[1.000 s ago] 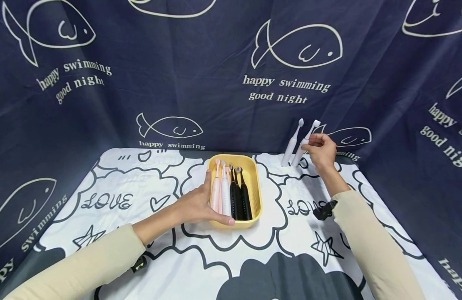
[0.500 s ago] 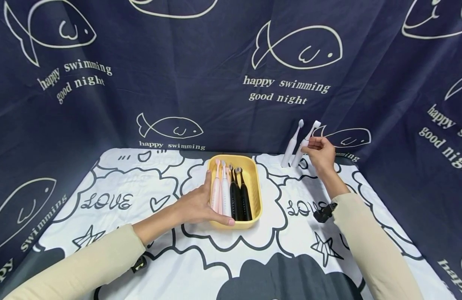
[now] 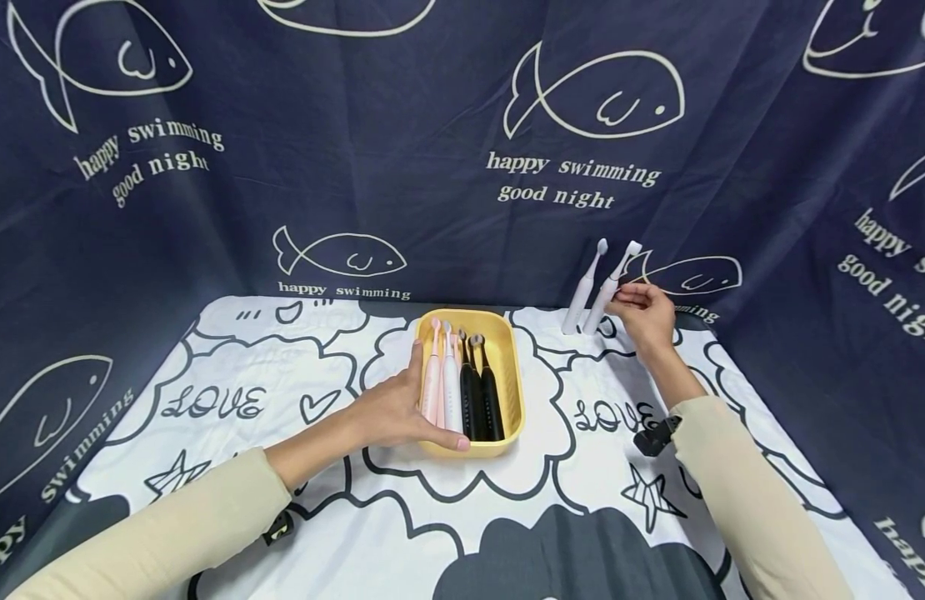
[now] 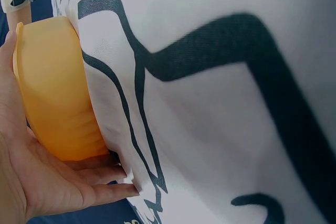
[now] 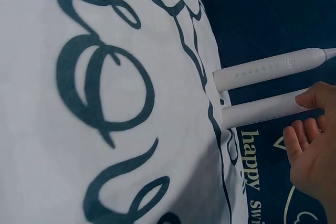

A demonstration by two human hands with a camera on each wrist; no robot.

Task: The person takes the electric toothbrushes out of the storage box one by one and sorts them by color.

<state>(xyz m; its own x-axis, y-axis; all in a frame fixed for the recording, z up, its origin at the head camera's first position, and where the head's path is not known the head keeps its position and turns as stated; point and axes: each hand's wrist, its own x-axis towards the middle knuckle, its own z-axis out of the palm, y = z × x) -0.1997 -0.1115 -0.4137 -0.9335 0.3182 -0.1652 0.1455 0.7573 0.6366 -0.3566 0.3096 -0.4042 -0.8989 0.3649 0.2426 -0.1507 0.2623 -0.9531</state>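
Observation:
My left hand (image 3: 391, 408) rests round the near-left corner of a yellow plastic tray (image 3: 512, 379). Its thumb lies along the front rim and its fingers stretch along the left wall; the left wrist view shows them straight against the tray's outer side (image 4: 52, 93). In the tray lie pink toothbrushes (image 3: 431, 392), a white toothbrush (image 3: 452, 396) and black toothbrushes (image 3: 492, 404). At the back right, two white electric toothbrushes (image 3: 580, 300) stand upright, side by side. My right hand (image 3: 646, 321) is beside the right-hand toothbrush (image 5: 262, 111), thumb tip near its handle, other fingers loosely bent and apart.
A white cloth (image 3: 245, 367) with black cloud, star and letter drawings covers the table. Behind it and at both sides hangs a dark blue fish-print curtain (image 3: 447, 150). The standing toothbrushes are close to the curtain at the table's back edge.
My right hand has loosened from the right-hand white toothbrush and shifted slightly right; that toothbrush stays upright where it was. The left hand and the tray have not moved.

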